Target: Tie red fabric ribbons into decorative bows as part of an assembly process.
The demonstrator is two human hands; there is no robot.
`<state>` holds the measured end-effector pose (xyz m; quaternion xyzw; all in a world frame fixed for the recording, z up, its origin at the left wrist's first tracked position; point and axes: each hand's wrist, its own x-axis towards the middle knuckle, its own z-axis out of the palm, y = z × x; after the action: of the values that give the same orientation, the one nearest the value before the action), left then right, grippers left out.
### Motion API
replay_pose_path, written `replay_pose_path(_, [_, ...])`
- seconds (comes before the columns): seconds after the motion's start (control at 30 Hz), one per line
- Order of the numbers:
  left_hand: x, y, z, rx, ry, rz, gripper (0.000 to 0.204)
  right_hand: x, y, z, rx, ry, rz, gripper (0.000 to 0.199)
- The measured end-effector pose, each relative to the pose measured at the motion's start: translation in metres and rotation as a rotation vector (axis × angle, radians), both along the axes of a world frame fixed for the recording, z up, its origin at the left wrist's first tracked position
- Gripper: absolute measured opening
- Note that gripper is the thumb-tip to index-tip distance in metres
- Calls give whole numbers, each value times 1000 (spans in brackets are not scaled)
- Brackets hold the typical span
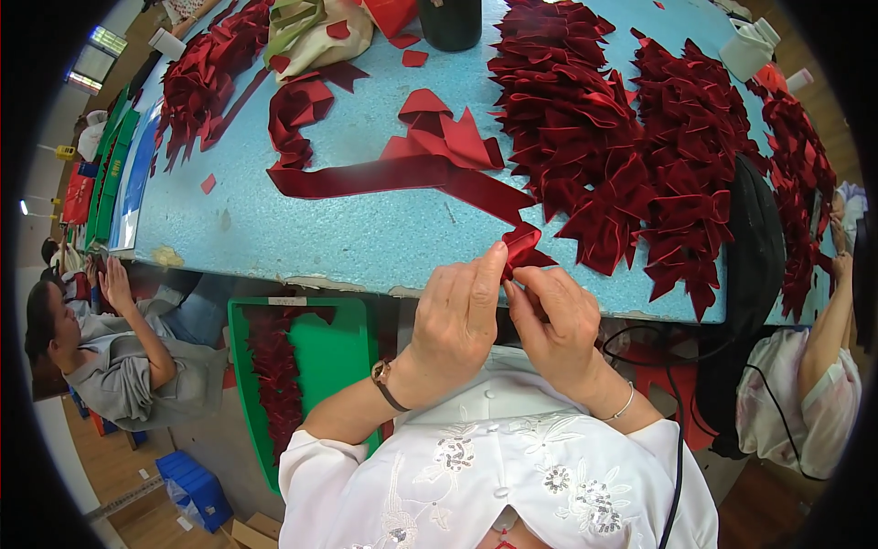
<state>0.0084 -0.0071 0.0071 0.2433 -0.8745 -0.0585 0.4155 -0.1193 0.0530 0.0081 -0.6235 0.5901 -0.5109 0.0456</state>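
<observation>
Near the front edge of the table, both my hands pinch the end of a dark red velvet ribbon (366,178). My left hand (457,306) has its fingers pressed together around a folded loop with a shinier red underside. Just to its right, my right hand (553,316) closes thumb and forefinger on the same fold from below. The ribbon runs left from the fold across the table, then twists back into a loose pile of ribbon (448,133). To the right lie long rows of red velvet bows (567,128), overlapping one another.
The blue table (219,229) has a chipped front edge. More bows (215,73) and a cloth bag (325,37) lie far left, beside a dark cup (450,23). Below the edge stands a green crate (338,348) with bows. People sit on both sides; a black cable hangs at right.
</observation>
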Motion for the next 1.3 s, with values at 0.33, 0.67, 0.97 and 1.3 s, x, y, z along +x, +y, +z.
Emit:
replay_pose_path(0.33, [4,-1,-11,8,4,-32,55,-1,-3,-7,14,54,83,20])
replay_pose_path(0.67, [4,-5,-8,92,53,-6,58,-11,6,3,100,-225,5,13])
replay_pose_path(0.97, [1,-6,-11,-23,41,-69,50,-4,0,1,79,-49,31,12])
replay_pose_path(1.3, [2,-7,-14,-49,-6,-105,52,0,-3,-7,258,-326,35,6])
